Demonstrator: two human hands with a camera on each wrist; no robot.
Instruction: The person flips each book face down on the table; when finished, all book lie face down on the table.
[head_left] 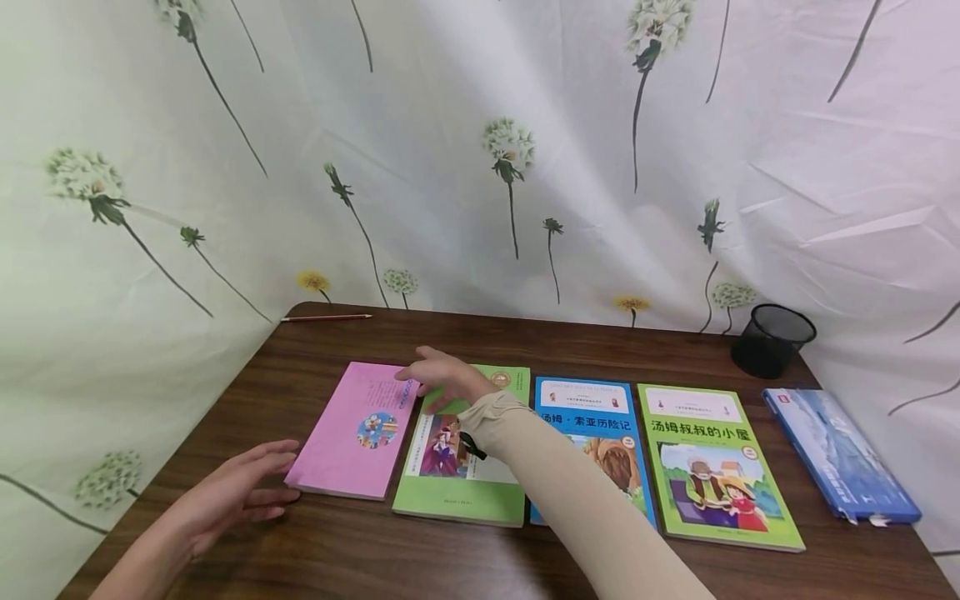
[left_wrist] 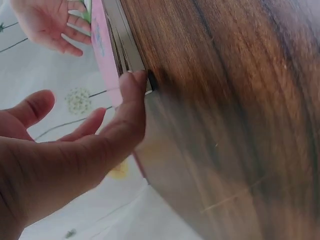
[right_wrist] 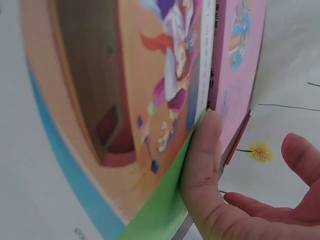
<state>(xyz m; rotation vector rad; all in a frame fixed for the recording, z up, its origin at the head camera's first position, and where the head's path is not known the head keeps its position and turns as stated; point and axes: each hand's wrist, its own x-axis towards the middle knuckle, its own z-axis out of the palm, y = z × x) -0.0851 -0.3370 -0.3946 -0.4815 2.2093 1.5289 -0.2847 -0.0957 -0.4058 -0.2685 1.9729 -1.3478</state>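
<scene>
A pink book (head_left: 337,433) lies at the left end of a row of books, with a round blue picture on its cover. Beside its left edge is my left hand (head_left: 232,496), fingers extended. In the left wrist view, the left hand's (left_wrist: 95,150) fingertips are at the book's page edge (left_wrist: 120,40). My right hand (head_left: 450,377) reaches across the top of a green book (head_left: 461,506), its fingers spread by the pink book's upper right corner. The right wrist view has one finger of the right hand (right_wrist: 205,175) along the green book's edge; neither hand grips anything.
Further right lie a blue book (head_left: 585,421), partly behind the right sleeve (head_left: 570,492), another green book (head_left: 701,429) and a thick blue book (head_left: 840,454). A black mesh pen holder (head_left: 772,342) stands at the back right. A pencil (head_left: 326,317) lies along the back edge.
</scene>
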